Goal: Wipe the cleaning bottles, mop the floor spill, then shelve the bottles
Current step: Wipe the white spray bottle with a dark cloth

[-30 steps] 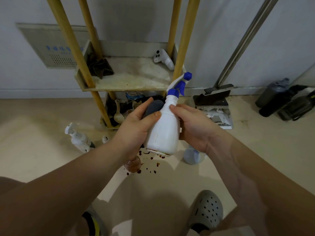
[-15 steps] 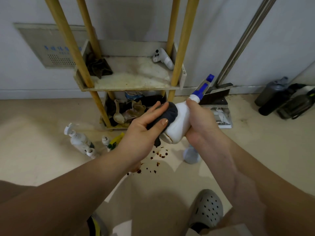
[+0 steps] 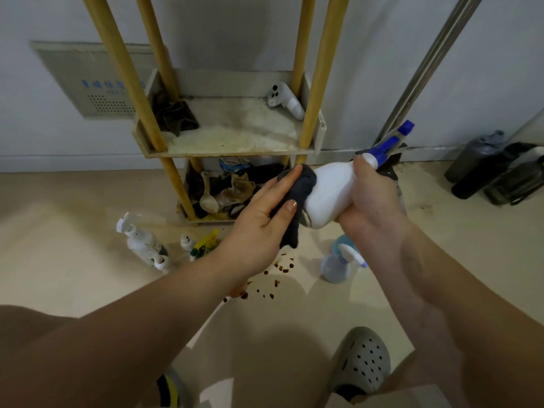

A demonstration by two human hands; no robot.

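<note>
My right hand (image 3: 372, 201) grips a white spray bottle (image 3: 331, 192) with a blue trigger head, tilted so the nozzle points up to the right. My left hand (image 3: 259, 225) holds a dark grey cloth (image 3: 297, 198) against the bottle's base end, thumb on the cloth. On the floor below lie dark brown spill drops (image 3: 273, 285). A white pump bottle (image 3: 141, 241), a small yellow-green bottle (image 3: 203, 245) and a pale blue spray bottle (image 3: 338, 265) are on the floor.
A shelf unit (image 3: 235, 148) with yellow posts stands against the wall; its upper tray holds a dark rag (image 3: 175, 114) and a white controller (image 3: 284, 100). A metal mop handle (image 3: 426, 63) leans at right beside dark bottles (image 3: 482, 166). My grey clog (image 3: 363, 360) is below.
The bottle went from upright to tilted with its nozzle up to the right. My left hand slid the cloth down to the bottle's base.
</note>
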